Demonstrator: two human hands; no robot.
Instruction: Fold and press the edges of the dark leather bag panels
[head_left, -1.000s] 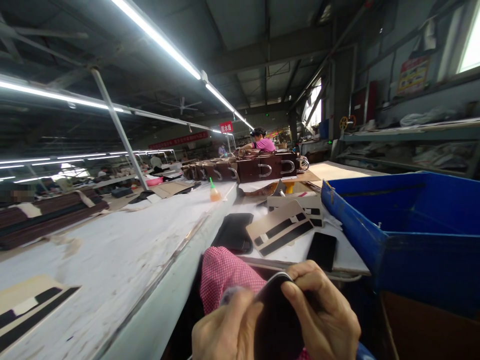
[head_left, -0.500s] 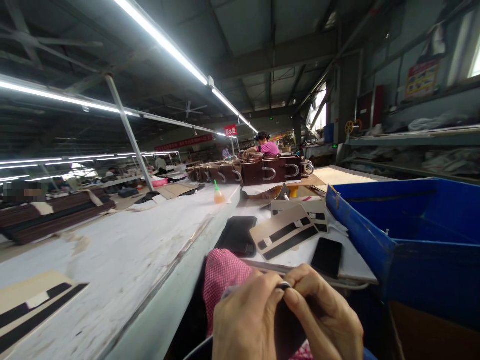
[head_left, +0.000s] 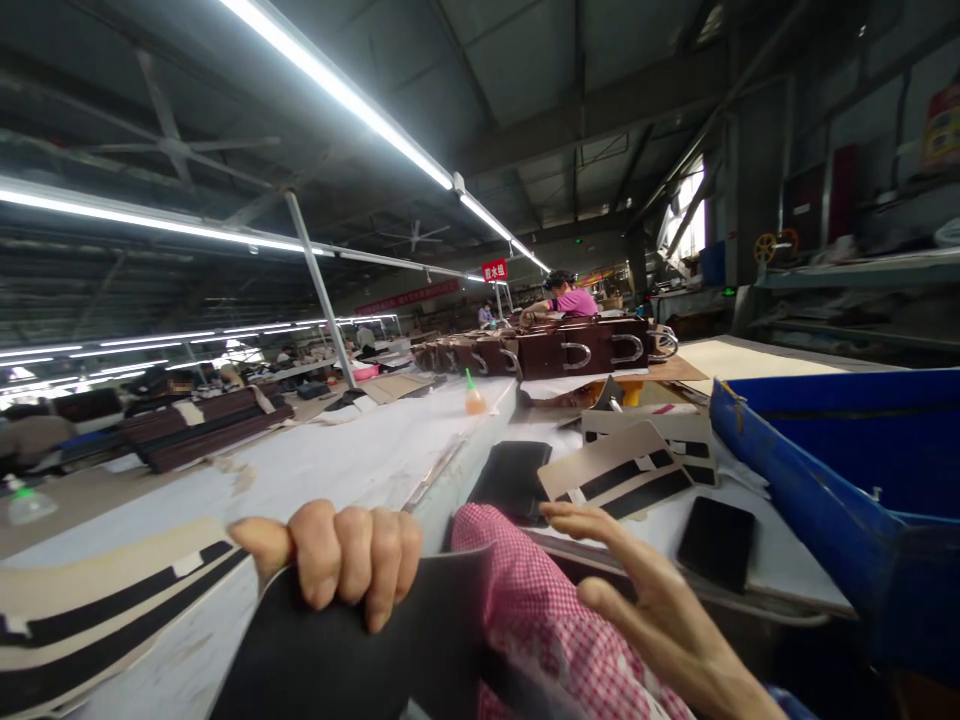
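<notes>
Gripping left hand (head_left: 341,552): 7–8 o'clock, four fingers hooked over the top edge of a smooth black flexible sheet (head_left: 367,645), thumb jutting toward 9.
Black sheet: 7 o'clock, lower end cut off by the frame (leather-like, can't confirm).
Right hand (head_left: 652,590): 4–5 o'clock, apart from the sheet; fingers stretched out, thumb standing off from them.
Between hands: red-and-white checked fabric (head_left: 544,610), 5–6 o'clock.
White-covered tabletop (head_left: 337,470), 8 o'clock: cream panel with black stripes (head_left: 97,572), near left thumb.
Past right hand, 4 o'clock: black rectangular phone (head_left: 716,543); beige black-striped panel (head_left: 611,465) beyond.
Far right, 3–4 o'clock: blue open-topped bin (head_left: 814,520).
</notes>
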